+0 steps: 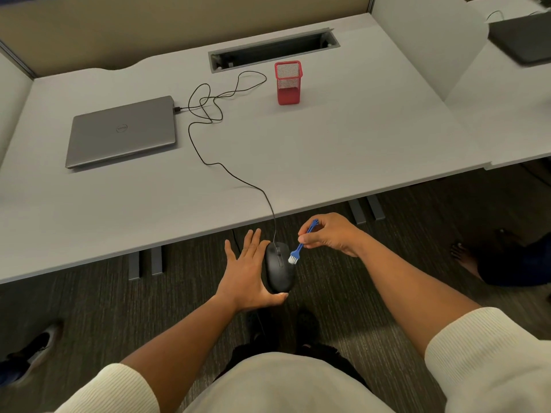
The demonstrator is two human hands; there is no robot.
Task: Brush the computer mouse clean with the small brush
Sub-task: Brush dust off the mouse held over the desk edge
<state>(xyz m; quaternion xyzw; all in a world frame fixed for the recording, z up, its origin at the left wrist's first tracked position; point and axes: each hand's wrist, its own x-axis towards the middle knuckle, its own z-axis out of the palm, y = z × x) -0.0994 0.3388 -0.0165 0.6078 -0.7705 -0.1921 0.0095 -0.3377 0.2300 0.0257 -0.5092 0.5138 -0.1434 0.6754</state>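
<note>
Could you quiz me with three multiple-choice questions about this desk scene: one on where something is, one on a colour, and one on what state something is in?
1. Where is the computer mouse?
A. Lying on the desk beside the laptop
B. Held in the left hand, in front of the desk's near edge
C. Inside the mesh cup

2. What colour is the mesh cup on the desk?
A. Red
B. Green
C. Yellow

3. What state is the laptop in?
A. Open, with the screen lit
B. Closed, with a cable plugged into its side
C. Closed, with nothing plugged in

Answers:
1 B: the left hand cradles the mouse off the desk, over the carpet, while the right hand holds the small brush with its bristles against it.
2 A: its mesh and base are red.
3 B: the lid is down and the cable runs into its right edge.
</note>
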